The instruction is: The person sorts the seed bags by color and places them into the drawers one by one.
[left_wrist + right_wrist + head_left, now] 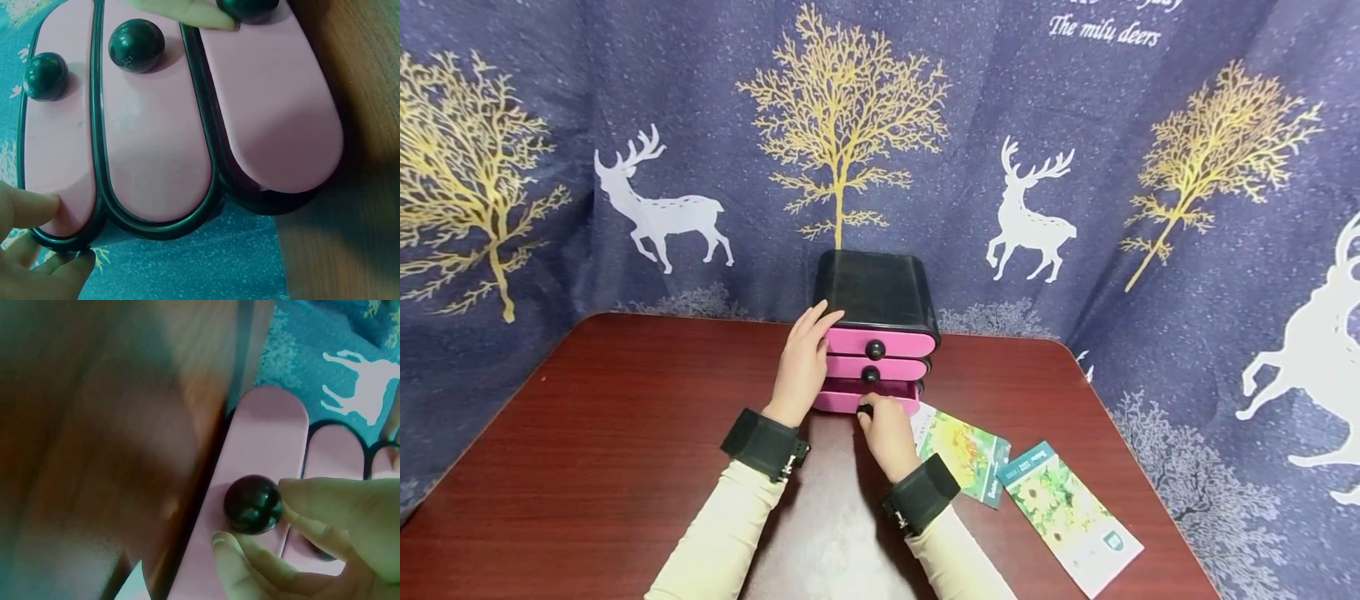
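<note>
A small black cabinet (876, 287) with three pink-fronted drawers and round black knobs stands on the table. Its bottom drawer (832, 402) is pulled out a little; the top drawer (906, 343) and middle drawer (902, 367) are closed. My left hand (800, 367) holds the cabinet's upper left edge, thumb on the pink front and fingers round the black side in the left wrist view. With thumb and fingers, my right hand (889, 433) pinches the bottom drawer's knob (252, 504).
Two flowered leaflets lie right of the cabinet: the nearer-to-cabinet leaflet (966, 454) partly behind my right wrist, the other leaflet (1063, 508) farther right. The reddish-brown table (625, 433) ends at a dark blue curtain (910, 208) with deer and trees.
</note>
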The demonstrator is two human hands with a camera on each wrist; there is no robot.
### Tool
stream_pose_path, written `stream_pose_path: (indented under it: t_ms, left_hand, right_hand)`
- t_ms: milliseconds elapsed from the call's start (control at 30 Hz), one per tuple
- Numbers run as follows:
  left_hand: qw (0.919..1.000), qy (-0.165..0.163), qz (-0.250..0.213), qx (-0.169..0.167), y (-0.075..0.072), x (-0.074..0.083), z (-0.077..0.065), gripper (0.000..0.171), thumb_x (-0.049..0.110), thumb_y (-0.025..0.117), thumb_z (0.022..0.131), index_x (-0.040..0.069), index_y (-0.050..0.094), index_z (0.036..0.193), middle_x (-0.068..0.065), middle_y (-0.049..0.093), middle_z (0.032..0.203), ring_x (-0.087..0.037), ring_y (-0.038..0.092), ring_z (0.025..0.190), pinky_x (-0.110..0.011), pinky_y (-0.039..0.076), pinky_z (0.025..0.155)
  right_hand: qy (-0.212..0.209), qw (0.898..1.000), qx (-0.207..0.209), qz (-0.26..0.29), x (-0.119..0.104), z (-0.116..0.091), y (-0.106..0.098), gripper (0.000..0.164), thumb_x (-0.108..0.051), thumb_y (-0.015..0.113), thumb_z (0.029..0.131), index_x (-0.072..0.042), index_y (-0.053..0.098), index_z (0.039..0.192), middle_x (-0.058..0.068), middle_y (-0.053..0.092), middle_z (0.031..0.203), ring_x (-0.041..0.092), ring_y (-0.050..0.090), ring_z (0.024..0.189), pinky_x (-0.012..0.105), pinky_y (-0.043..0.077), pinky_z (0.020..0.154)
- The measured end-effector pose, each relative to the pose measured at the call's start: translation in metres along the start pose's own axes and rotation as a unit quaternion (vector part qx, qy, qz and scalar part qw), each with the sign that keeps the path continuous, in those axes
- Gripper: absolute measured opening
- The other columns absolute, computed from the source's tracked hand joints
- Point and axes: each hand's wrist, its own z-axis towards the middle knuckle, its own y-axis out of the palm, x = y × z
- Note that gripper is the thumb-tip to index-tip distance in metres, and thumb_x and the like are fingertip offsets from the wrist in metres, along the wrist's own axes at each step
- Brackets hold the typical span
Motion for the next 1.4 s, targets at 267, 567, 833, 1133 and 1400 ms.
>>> stream_pose_path:
  t_ms: [267,567,833,1133,1400]
  left_hand:
    - [0.9999,-0.008,0.0,-0.011,-0.001,0.003,0.001,0.048,-0.009,0.053,0.087,0.015,0.057,0.128,-0.008,0.044,0.144,-0.031,0.036,0.135,-0.045,0.038,0.106]
    - [0.9999,-0.015,0.002,-0.003,-0.004,0.002,-0.001,0.046,-0.007,0.053,0.088,0.016,0.058,0.128,-0.008,0.045,0.143,-0.03,0.037,0.135,-0.046,0.038,0.105]
    - [0.9998,-0.019,0.003,-0.006,-0.002,0.002,0.0,0.046,-0.007,0.053,0.088,0.016,0.058,0.128,-0.008,0.045,0.143,-0.03,0.036,0.136,-0.046,0.038,0.105]
    - [0.9998,-0.017,0.006,-0.009,-0.002,0.002,0.0,0.047,-0.008,0.054,0.087,0.015,0.058,0.128,-0.008,0.045,0.143,-0.03,0.038,0.135,-0.046,0.039,0.104]
    - [0.9996,-0.024,0.001,-0.012,-0.002,0.002,0.001,0.048,-0.008,0.054,0.087,0.016,0.057,0.128,-0.007,0.044,0.144,-0.03,0.036,0.136,-0.045,0.038,0.105]
  right_hand:
    - [-0.026,0.999,0.038,0.022,0.002,-0.013,0.0,0.006,-0.004,0.071,0.075,-0.006,0.067,0.079,0.006,0.068,0.075,0.024,0.063,0.074,0.034,0.05,0.064]
    - [-0.002,0.999,-0.008,0.032,-0.009,-0.028,-0.012,0.007,-0.001,0.071,0.074,-0.004,0.07,0.08,0.006,0.07,0.078,0.025,0.067,0.078,0.034,0.052,0.068]
    - [0.011,0.999,-0.02,0.033,-0.013,-0.039,-0.018,0.006,-0.002,0.07,0.076,-0.005,0.071,0.081,0.005,0.071,0.081,0.021,0.068,0.081,0.033,0.053,0.07]
    - [-0.018,0.999,-0.033,0.024,-0.005,-0.043,-0.019,0.012,0.001,0.066,0.079,-0.005,0.072,0.087,0.006,0.072,0.086,0.021,0.069,0.084,0.032,0.054,0.073]
    - [0.035,0.997,-0.046,0.043,0.016,-0.04,-0.057,0.01,-0.007,0.062,0.085,-0.003,0.071,0.089,0.006,0.069,0.076,0.014,0.063,0.066,0.028,0.05,0.061]
